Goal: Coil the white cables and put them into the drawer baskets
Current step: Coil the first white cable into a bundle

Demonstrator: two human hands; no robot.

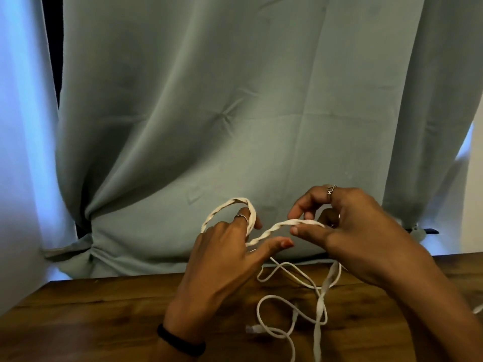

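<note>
A flat white cable [266, 235] is stretched in the air between both hands. My left hand [224, 262] holds a loop of it that rises above the fingers at the upper left. My right hand [347, 231] pinches the same cable between thumb and fingers. From the right hand the flat cable hangs down to the wooden table [91, 317]. A thinner round white cable [290, 304] lies tangled in loose loops on the table below my hands, with a white plug [252, 329] at its near end. No drawer basket is in view.
A grey-green curtain [209, 113] hangs right behind the table's far edge, gathered at the lower left. Bright window light shows at both sides. My left wrist wears a black band [180, 340].
</note>
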